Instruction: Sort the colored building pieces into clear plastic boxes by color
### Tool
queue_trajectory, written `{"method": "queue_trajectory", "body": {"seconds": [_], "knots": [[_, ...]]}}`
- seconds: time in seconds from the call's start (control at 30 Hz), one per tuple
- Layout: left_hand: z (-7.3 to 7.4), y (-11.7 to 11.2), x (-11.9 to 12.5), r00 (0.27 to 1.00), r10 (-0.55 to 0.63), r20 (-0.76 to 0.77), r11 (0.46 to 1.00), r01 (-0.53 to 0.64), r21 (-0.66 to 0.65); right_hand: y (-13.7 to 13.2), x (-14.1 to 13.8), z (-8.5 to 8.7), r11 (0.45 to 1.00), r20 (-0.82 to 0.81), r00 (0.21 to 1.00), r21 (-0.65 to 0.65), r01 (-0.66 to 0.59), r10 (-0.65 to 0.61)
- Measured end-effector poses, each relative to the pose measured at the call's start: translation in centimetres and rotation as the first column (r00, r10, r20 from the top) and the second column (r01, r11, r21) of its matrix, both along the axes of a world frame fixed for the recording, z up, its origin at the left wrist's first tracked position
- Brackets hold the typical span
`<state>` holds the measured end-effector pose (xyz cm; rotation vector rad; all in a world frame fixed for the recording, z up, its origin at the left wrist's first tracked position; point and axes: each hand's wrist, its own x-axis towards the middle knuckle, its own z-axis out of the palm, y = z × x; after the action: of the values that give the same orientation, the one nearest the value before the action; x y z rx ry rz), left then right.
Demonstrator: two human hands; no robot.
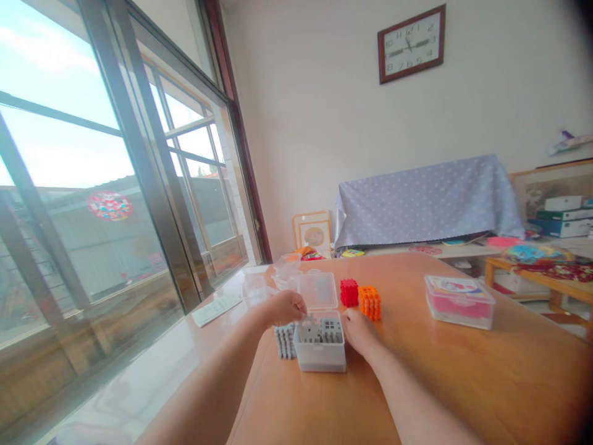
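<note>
I see the left hand [287, 307] over the left rim of the translucent box [321, 361] and the right hand [359, 327] curled at its right side; from here I cannot tell whether either one pinches anything. Grey pieces [330, 330] stand inside the box, near the left edge of the worktop [417, 383]. A grey block [286, 343] sits just left; a red cube [349, 293] and an orange cube [369, 303] lie beyond the right hand.

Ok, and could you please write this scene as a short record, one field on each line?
Left hand: over the left back part of the open box; grip unclear
Right hand: by the box's right side; contact unclear
Box contents: gray pieces
Left of box: gray block
Beyond right hand: red cube, orange cube
Table's right side: lidded box
</note>
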<state>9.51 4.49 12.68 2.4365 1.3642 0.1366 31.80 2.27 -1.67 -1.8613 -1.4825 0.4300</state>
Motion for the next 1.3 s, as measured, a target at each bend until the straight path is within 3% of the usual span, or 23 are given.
{"method": "queue_trajectory", "body": {"seconds": [0.37,0.63,0.87,1.07,1.3], "knots": [[-1.3,1.1,1.2,0.988,0.028,-0.153,0.979,0.004,0.203,0.0,-0.1,0.2,1.000,-0.015,1.000,0.015,0.004,-0.003],[-1.1,-0.1,1.7,0.979,0.000,-0.206,0.929,0.076,0.361,-0.2,-0.1,0.1,1.000,-0.029,0.999,0.011,-0.014,0.014],[-0.6,-0.9,1.4,0.954,-0.119,-0.276,0.948,0.192,0.253,0.0,-0.1,0.1,1.000,-0.032,0.999,0.020,-0.016,0.017],[-0.9,-0.7,1.9,0.911,-0.118,-0.395,0.954,0.214,0.209,0.1,-0.1,0.0,1.000,-0.030,0.999,0.023,-0.018,0.019],[-0.9,-0.6,1.0,0.951,-0.106,-0.289,0.947,0.185,0.261,0.4,0.0,-0.5,1.000,-0.017,1.000,0.023,-0.011,0.012]]}}
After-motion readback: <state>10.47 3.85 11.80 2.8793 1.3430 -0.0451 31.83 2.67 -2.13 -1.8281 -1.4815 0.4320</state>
